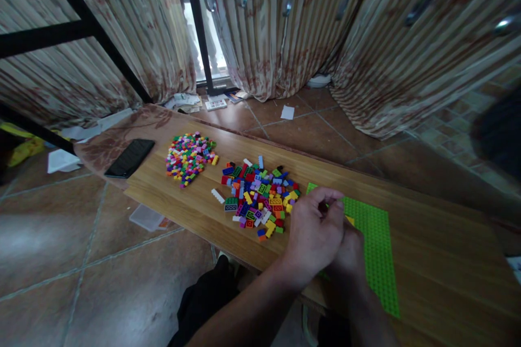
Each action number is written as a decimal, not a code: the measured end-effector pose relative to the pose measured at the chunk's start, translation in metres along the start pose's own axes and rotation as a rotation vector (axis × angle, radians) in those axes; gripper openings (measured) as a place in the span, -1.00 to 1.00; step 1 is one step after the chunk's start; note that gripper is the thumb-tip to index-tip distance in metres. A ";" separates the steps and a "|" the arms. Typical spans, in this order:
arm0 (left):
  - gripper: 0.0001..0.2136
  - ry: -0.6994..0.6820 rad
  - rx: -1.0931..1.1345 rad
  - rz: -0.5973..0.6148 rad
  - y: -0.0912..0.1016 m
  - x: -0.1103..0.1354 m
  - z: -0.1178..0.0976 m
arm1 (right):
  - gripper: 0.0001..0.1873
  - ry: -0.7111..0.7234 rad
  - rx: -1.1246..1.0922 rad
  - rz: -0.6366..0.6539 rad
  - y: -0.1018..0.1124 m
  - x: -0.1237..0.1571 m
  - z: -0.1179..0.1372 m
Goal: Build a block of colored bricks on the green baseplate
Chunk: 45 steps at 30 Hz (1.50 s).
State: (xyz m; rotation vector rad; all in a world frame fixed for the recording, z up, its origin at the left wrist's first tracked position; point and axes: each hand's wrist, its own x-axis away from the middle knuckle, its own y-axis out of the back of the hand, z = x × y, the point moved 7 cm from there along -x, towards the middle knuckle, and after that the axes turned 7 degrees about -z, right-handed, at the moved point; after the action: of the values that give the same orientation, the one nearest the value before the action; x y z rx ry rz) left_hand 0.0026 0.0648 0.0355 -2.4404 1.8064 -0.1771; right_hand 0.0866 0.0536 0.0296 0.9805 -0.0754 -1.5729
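Note:
My left hand (312,230) is over the left part of a green studded baseplate (376,249), its fingers curled in and the thumb and fingertips close together. Whatever it may pinch is hidden. Partly behind it and touching or nearly touching it, my right hand (352,249) is also closed; its fingertips are covered by the left hand. A small yellow piece (350,220) shows just beside the hands, at the baseplate. Left of my left hand lies a loose pile of colourful toy bricks (260,195).
A second heap of smaller bricks (189,157) lies farther left on the wooden table (439,260). A black phone-like slab (130,158) rests by the table's left end. On the floor are a clear plastic lid or tray (146,218) and papers. Curtains (268,32) hang behind.

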 end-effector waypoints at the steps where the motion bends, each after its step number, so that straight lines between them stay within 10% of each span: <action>1: -0.87 0.006 0.015 0.000 0.000 0.000 0.000 | -0.80 0.000 -0.004 0.004 -0.001 0.001 -0.001; 6: -0.93 -0.001 0.174 -0.062 0.023 -0.020 -0.019 | -0.82 0.039 -0.005 0.038 -0.009 0.002 0.005; 15: -0.89 -0.260 0.332 -0.648 0.147 -0.053 -0.058 | -0.84 0.088 -0.039 0.278 -0.034 0.017 0.030; 25: -0.92 -0.233 0.326 -0.553 0.139 -0.058 -0.050 | -0.77 0.208 0.077 0.383 -0.072 0.039 0.047; 45: -0.90 -0.262 0.324 -0.649 0.174 -0.059 -0.058 | -0.86 0.177 0.016 0.177 -0.072 0.029 0.039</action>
State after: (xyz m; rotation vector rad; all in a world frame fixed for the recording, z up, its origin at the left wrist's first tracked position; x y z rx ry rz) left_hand -0.1881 0.0702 0.0649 -2.5574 0.7711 -0.1685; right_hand 0.0084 0.0316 -0.0006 1.0919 -0.0501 -1.3216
